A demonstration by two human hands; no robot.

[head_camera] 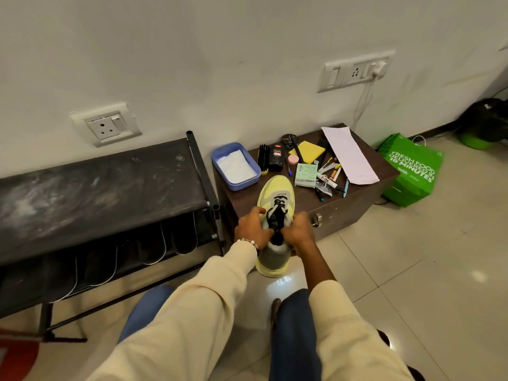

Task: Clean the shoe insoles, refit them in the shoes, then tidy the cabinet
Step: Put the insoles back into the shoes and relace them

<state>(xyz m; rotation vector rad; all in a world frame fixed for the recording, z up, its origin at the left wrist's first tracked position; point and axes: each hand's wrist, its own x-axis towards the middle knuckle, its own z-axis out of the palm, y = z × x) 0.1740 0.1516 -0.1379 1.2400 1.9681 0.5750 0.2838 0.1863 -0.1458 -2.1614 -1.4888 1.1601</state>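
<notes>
Soft, even indoor light fills the frame, fairly bright, with only faint shadows. Just below the centre, the glossy floor tiles (428,276) show a white glare patch, and a smaller one at the right. Wide-angle distortion bends the wall (220,50) lines and sockets towards the edges. The lower corners look soft and slightly blurred.
</notes>
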